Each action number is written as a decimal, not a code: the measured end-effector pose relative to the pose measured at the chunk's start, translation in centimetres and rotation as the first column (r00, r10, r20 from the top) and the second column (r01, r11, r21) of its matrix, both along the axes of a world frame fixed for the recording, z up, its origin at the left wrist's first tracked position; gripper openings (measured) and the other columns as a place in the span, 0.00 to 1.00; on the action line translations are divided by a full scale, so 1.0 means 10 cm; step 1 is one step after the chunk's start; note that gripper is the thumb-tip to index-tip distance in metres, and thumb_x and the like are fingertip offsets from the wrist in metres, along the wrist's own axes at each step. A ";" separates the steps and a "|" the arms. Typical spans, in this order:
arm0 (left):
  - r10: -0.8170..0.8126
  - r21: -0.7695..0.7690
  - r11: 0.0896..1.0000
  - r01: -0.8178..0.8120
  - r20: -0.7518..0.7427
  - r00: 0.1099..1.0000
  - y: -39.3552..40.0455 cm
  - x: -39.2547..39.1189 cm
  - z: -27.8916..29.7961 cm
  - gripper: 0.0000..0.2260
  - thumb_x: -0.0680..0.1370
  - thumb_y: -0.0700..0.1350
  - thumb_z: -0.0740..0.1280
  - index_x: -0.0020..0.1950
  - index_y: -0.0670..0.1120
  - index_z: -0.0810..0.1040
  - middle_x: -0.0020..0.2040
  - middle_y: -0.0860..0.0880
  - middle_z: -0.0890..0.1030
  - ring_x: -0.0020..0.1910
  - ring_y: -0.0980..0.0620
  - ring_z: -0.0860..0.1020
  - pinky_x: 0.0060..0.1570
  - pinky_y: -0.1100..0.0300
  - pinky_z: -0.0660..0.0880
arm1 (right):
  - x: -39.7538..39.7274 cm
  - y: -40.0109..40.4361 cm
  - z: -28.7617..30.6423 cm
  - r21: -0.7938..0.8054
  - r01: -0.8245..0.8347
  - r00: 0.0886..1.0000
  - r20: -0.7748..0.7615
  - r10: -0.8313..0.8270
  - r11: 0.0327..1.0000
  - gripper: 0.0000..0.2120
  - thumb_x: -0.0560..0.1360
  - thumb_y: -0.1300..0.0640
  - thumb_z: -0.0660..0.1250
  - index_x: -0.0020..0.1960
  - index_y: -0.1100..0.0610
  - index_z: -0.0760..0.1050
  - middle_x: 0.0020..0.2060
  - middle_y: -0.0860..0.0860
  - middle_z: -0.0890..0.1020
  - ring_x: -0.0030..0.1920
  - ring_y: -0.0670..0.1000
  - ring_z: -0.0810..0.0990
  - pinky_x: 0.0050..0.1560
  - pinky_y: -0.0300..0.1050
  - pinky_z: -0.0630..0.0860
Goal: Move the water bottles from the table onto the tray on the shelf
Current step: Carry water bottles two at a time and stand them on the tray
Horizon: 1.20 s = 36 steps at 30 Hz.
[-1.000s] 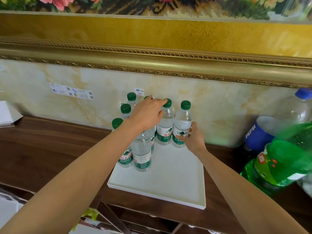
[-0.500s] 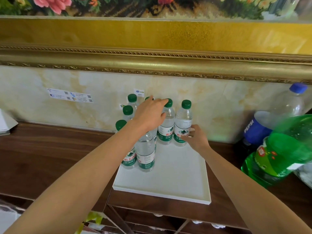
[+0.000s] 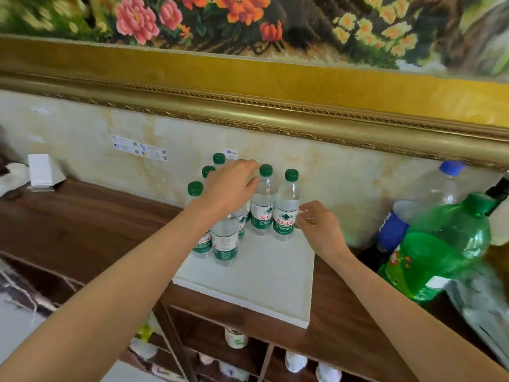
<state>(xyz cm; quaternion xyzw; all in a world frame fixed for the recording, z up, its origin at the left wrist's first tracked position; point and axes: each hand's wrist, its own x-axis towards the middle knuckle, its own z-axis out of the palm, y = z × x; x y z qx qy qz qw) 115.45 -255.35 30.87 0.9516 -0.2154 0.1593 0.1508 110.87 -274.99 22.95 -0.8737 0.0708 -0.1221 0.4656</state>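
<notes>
Several small water bottles with green caps stand upright at the back left of a white tray [image 3: 256, 288] on the brown wooden shelf [image 3: 82, 230]. The rightmost bottle [image 3: 286, 213] and its neighbour [image 3: 263, 205] stand free. My left hand [image 3: 228, 191] lies over the tops of the middle bottles, fingers stretched out towards the right, and my wrist hides the cap of the front bottle [image 3: 225, 244]. My right hand [image 3: 319, 227] hovers just right of the rightmost bottle, fingers loosely curled and apart, holding nothing.
A big green soda bottle [image 3: 440, 257] and a Pepsi bottle [image 3: 424, 205] stand at the right of the shelf. A gilded picture frame [image 3: 248, 106] overhangs the wall. A white box [image 3: 41, 172] sits far left. Cubbies below the shelf hold small items [image 3: 235, 337].
My right hand has come off the rightmost bottle and drawn back a little. My left hand's fingers have spread flatter over the caps. The view has tilted upward.
</notes>
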 end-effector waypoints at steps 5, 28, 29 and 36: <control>0.185 -0.073 0.979 -0.192 -0.095 0.978 0.19 -0.78 -0.27 0.13 0.80 0.48 0.60 0.64 0.52 0.76 0.57 0.53 0.81 0.53 0.49 0.80 0.49 0.54 0.76 | -0.27 0.21 -0.06 -0.111 -0.219 0.969 0.093 0.230 0.969 0.08 0.76 0.63 0.65 0.55 0.61 0.76 0.43 0.51 0.80 0.42 0.50 0.79 0.44 0.38 0.72; 0.826 0.302 0.469 -0.830 -0.483 0.291 4.48 -4.18 -1.52 0.17 0.80 0.53 0.59 0.69 0.52 0.70 0.64 0.51 0.78 0.63 0.48 0.76 0.57 0.53 0.72 | -1.84 5.52 -0.89 -0.251 -0.947 0.268 -0.275 0.923 0.200 0.06 0.74 0.59 0.66 0.49 0.58 0.79 0.46 0.53 0.84 0.48 0.54 0.81 0.51 0.43 0.74; 0.835 0.314 0.454 -0.834 -0.475 0.276 4.73 -4.30 -1.48 0.17 0.80 0.53 0.59 0.69 0.52 0.70 0.64 0.51 0.78 0.63 0.48 0.76 0.57 0.54 0.72 | -1.92 5.82 -0.89 -0.252 -0.952 0.242 -0.285 0.928 0.171 0.06 0.74 0.59 0.66 0.50 0.58 0.79 0.46 0.53 0.84 0.48 0.54 0.81 0.50 0.41 0.73; 0.877 0.331 0.370 -0.868 -0.433 0.209 6.46 -4.74 -1.31 0.17 0.80 0.53 0.60 0.68 0.52 0.71 0.62 0.51 0.79 0.61 0.46 0.77 0.55 0.54 0.72 | -2.17 7.75 -0.83 -0.253 -0.964 0.154 -0.296 0.943 0.078 0.06 0.74 0.59 0.67 0.50 0.57 0.79 0.44 0.52 0.82 0.43 0.50 0.77 0.45 0.38 0.70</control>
